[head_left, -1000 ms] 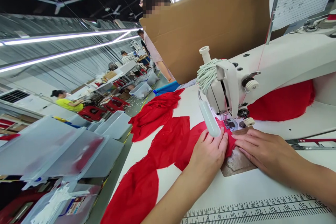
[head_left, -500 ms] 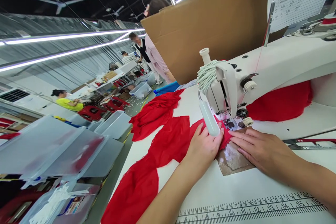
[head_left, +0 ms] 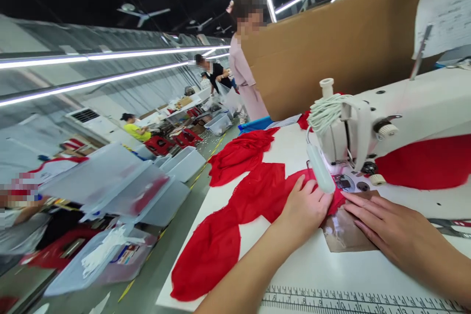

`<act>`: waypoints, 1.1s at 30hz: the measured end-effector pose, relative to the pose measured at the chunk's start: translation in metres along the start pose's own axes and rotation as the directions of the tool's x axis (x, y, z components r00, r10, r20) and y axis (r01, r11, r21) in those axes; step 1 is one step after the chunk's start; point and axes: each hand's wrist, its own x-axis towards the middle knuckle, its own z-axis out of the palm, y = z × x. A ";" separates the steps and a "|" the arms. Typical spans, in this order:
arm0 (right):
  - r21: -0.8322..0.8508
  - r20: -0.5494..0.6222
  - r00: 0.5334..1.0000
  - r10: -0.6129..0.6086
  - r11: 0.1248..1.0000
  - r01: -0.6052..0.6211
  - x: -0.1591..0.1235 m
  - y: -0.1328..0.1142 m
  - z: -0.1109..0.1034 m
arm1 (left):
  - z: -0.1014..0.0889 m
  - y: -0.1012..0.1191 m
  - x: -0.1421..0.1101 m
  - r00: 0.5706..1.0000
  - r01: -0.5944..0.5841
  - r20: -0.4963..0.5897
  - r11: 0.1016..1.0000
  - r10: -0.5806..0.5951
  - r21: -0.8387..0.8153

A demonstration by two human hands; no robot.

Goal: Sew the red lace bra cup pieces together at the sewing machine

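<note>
My left hand rests on a piece of red fabric beside the needle area of a white sewing machine, fingers bent and pressing the cloth. My right hand lies flat, fingers stretched out and close together, its fingertips at the fabric's edge. A brown plate on the tabletop lies partly beneath that hand. Just above my left fingers hangs a pale lamp on a bent stem. The red fabric runs in joined, rounded pieces toward the table's left edge. The part between my hands is mostly hidden.
A gathered red cloth lies farther back, and more red cloth sits under the machine arm. Scissors are at the right, a printed ruler along the front. Cardboard stands behind; plastic bins and co-workers are leftward.
My view has swung left, so the table and machine appear farther right. Both hands stay by the needle area with the red fabric. A person in pink shows more fully behind the cardboard.
</note>
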 end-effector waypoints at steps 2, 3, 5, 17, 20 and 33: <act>-0.005 -0.047 0.998 -0.047 0.999 0.046 0.000 0.004 0.002 | -0.002 0.001 0.001 1.000 0.006 0.002 1.000 -0.006 -0.001; -0.008 -0.066 0.996 -0.066 0.998 0.065 0.000 0.006 0.003 | -0.003 0.001 0.002 1.000 0.011 -0.001 1.000 -0.011 -0.001; -0.018 -0.083 0.994 -0.076 0.997 0.075 0.002 0.008 0.003 | -0.005 0.001 0.003 1.000 0.024 -0.011 1.000 -0.024 -0.001; 0.085 0.050 0.982 0.180 0.979 -0.184 -0.002 0.012 -0.010 | -0.025 0.020 -0.021 0.991 -0.015 0.129 0.999 0.020 -0.038; 0.158 0.018 0.980 0.196 0.968 -0.197 -0.003 0.013 -0.012 | -0.034 0.034 -0.049 0.982 -0.063 0.173 0.995 0.077 -0.082; 0.245 0.087 0.993 0.082 0.964 -0.101 0.000 0.024 -0.036 | -0.035 0.033 -0.087 0.941 0.290 -0.062 0.884 -0.334 -0.366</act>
